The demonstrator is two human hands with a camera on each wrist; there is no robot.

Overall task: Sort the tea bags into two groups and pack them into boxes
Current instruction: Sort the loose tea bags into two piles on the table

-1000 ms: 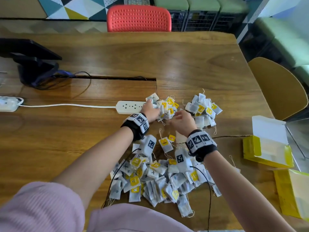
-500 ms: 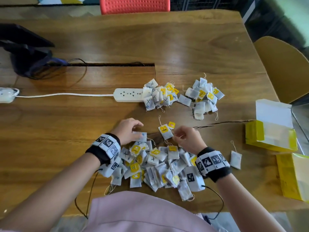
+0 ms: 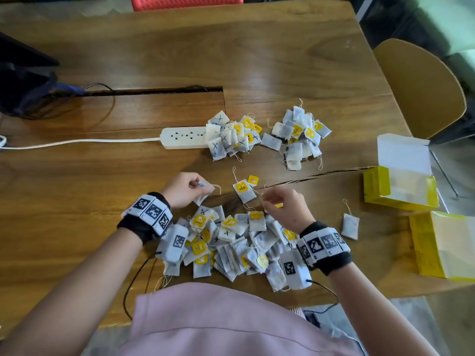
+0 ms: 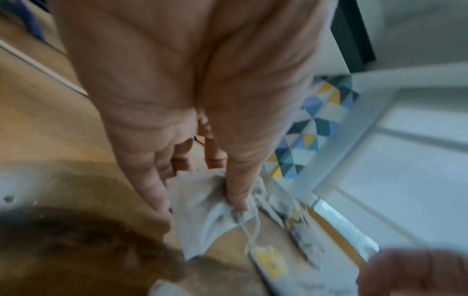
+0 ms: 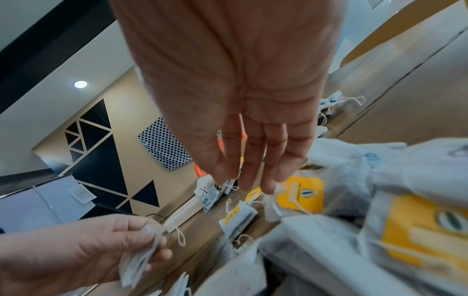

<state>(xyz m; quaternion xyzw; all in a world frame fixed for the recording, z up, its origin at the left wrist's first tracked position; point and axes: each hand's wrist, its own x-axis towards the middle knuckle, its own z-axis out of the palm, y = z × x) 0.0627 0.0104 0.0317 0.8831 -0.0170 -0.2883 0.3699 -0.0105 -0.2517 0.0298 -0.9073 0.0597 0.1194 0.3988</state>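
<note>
A big unsorted pile of tea bags lies at the table's near edge. Two sorted groups sit farther back: bags marked with an X and unmarked bags. My left hand pinches one white tea bag just beyond the pile's left end. My right hand hovers over the pile's far edge, thumb and forefinger pinching a thin tea bag string. A single bag with a yellow TEA tag lies between the hands. Two open yellow boxes stand at the right.
A white power strip with its cord touches the X-marked group. A dark device stands at the far left. One loose tea bag lies near the boxes. A yellow chair stands by the right table edge.
Both hands have pulled back from the two far groups to the near pile. The left hand has picked up a tea bag, and the right hand's fingers have closed on a string.
</note>
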